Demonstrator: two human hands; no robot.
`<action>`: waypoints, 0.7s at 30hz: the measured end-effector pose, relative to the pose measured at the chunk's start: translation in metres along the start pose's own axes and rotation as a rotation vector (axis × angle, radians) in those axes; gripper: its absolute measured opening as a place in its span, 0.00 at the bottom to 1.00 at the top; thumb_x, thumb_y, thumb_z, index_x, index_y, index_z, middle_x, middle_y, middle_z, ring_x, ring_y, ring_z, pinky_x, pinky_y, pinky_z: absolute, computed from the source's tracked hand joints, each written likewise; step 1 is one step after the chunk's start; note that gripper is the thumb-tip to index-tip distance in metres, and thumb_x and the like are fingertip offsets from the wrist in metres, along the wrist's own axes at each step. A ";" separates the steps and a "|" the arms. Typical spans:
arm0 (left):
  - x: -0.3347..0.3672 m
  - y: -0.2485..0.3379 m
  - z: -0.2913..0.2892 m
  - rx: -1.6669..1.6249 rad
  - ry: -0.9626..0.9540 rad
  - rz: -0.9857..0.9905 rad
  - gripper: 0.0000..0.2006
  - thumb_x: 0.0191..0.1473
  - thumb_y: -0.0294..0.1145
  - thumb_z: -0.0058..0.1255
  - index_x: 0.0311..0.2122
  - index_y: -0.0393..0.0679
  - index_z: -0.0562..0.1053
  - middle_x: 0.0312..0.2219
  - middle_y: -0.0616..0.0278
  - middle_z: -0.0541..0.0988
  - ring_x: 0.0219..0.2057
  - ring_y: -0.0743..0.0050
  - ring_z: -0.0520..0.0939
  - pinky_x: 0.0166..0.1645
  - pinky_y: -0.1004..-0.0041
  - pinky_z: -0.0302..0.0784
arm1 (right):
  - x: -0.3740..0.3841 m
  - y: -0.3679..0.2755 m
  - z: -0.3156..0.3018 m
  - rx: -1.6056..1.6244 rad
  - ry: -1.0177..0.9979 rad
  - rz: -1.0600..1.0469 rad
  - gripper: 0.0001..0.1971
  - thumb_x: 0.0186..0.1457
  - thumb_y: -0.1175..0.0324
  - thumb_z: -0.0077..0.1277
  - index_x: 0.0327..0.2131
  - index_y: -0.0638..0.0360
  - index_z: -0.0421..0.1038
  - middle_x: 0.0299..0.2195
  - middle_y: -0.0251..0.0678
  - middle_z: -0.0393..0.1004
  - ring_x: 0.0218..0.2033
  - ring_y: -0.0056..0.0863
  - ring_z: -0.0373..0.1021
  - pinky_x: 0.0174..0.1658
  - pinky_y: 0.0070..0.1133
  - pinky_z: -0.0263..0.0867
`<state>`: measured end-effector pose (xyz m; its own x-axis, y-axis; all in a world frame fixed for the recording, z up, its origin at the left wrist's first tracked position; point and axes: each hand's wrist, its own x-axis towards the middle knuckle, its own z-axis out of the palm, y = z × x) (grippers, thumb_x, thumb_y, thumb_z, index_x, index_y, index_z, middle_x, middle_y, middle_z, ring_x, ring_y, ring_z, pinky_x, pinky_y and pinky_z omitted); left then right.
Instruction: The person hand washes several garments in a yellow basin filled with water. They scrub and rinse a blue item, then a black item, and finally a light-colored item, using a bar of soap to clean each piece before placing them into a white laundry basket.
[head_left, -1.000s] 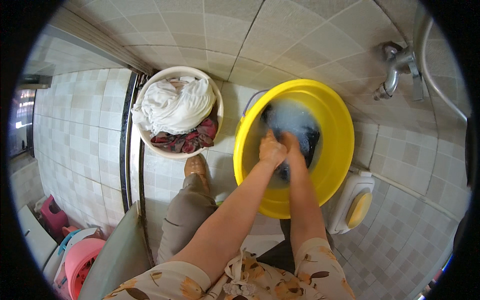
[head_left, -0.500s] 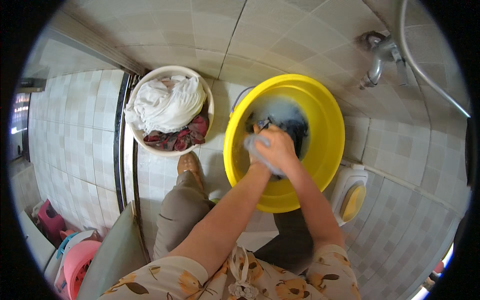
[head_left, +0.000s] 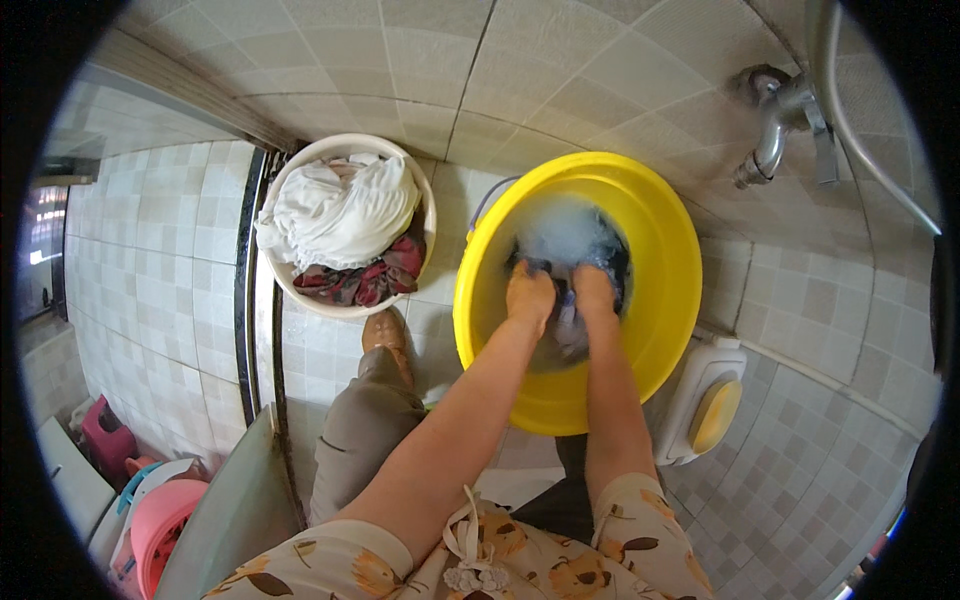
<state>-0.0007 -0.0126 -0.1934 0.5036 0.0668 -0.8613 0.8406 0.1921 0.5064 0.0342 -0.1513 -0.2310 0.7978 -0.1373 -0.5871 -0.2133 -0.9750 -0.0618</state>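
Observation:
Both of my hands are down inside a big yellow bucket [head_left: 668, 300] holding cloudy, sudsy water [head_left: 560, 225]. My left hand [head_left: 530, 296] is closed on a bunched dark cloth [head_left: 537, 266] at the water's surface. To its right, my right hand [head_left: 594, 288] reaches into the water against a dark blue garment [head_left: 610, 250]; its fingertips are submerged and hidden. Between the two hands a pale greyish-lavender cloth [head_left: 568, 328] lies wet, partly under water.
Left of the bucket stands a cream basin [head_left: 428, 215] with white cloth [head_left: 340, 210] and a dark red patterned garment [head_left: 368, 278]. A metal tap [head_left: 770, 140] sticks out of the tiled wall at right. A white bottle with a yellow label [head_left: 702, 405] stands by the bucket.
My hands, together on the pale cloth above the water, have moved apart and lowered into the bucket. The pale cloth now lies between them in the water.

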 end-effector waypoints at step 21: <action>-0.008 0.019 0.008 -0.662 -0.209 -0.294 0.17 0.54 0.42 0.39 0.41 0.39 0.69 0.36 0.53 0.73 0.36 0.61 0.75 0.40 0.59 0.71 | -0.035 -0.054 -0.057 0.293 0.518 -0.270 0.15 0.46 0.62 0.41 0.20 0.67 0.67 0.22 0.55 0.69 0.24 0.54 0.65 0.30 0.39 0.62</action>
<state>0.0131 -0.0171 -0.1766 0.3595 -0.2531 -0.8982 0.6841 0.7261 0.0692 0.0500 -0.1042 -0.1611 0.9977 -0.0317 -0.0591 -0.0534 -0.9092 -0.4129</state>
